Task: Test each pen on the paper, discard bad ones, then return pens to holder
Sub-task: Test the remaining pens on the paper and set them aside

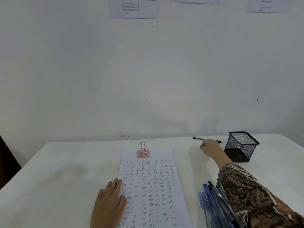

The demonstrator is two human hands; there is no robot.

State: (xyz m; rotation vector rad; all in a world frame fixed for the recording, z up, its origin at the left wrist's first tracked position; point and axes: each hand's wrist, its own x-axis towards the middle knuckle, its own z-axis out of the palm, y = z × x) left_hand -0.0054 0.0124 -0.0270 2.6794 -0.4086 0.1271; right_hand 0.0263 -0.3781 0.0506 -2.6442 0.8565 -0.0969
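A sheet of paper [153,188] filled with rows of the handwritten word "Test" lies in front of me, with a pink binder clip [143,153] at its top edge. My left hand [108,203] rests flat on the paper's left edge. My right hand [209,148] reaches far back, its fingers curled around the middle of a black pen [198,138] that lies level along the table's back edge. The black mesh pen holder [241,146] stands just right of that hand and looks empty. Several blue pens [211,206] lie in a pile right of the paper, partly under my patterned sleeve.
The white table [65,175] meets a white wall at the back; printed sheets [133,7] hang high on it. A dark edge [6,155] shows beyond the table's left side.
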